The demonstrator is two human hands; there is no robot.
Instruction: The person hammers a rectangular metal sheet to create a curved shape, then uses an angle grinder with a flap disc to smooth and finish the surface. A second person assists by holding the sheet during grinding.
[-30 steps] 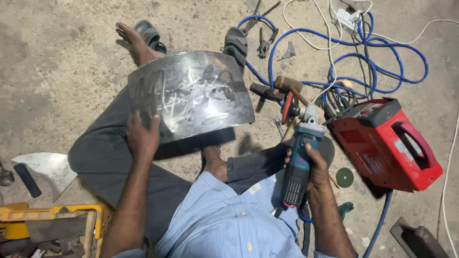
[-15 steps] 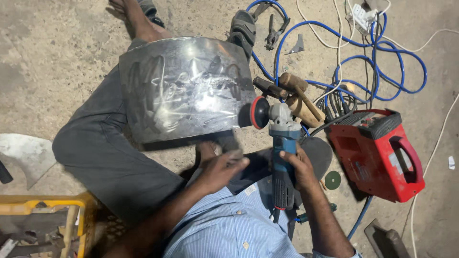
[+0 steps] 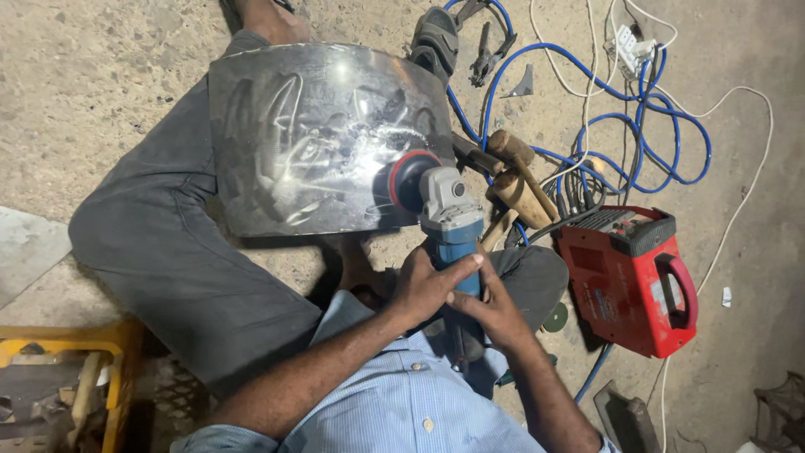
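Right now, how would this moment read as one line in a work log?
left hand: grips angle grinder body | right hand: grips it too | disc: at curved metal sheet edge | sheet: propped across legs

A sandy concrete floor [image 3: 101,92] fills the frame. At the right lie a red machine case [image 3: 629,281] and wooden mallets [image 3: 516,180]. A coiled blue hose [image 3: 662,126] sits upper right.
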